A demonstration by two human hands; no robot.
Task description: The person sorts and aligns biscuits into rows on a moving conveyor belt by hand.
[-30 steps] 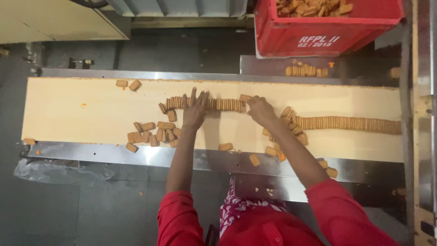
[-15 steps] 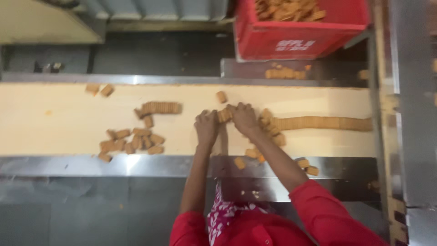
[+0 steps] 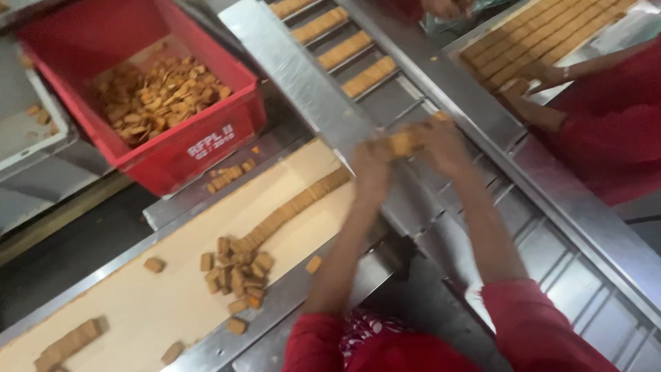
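Note:
Both my hands are raised over a steel rack with channels (image 3: 441, 227), pressing a short row of brown biscuits (image 3: 403, 142) between them. My left hand (image 3: 372, 162) grips the row's left end, my right hand (image 3: 444, 141) its right end. The picture is motion-blurred. Below and left lies the cream conveyor belt (image 3: 158, 310), with a line of biscuits (image 3: 296, 203) along it and a loose heap of biscuits (image 3: 237, 272).
A red crate (image 3: 206, 151) of broken biscuits stands at upper left. Rows of biscuits (image 3: 344, 48) lie in the steel channels at top. Another person in red (image 3: 606, 138) handles biscuits at a tray (image 3: 544, 34) at upper right.
My hands gathered a row of biscuits on the belt, lifted it and carried it right, over the steel channels. The camera swung right with them.

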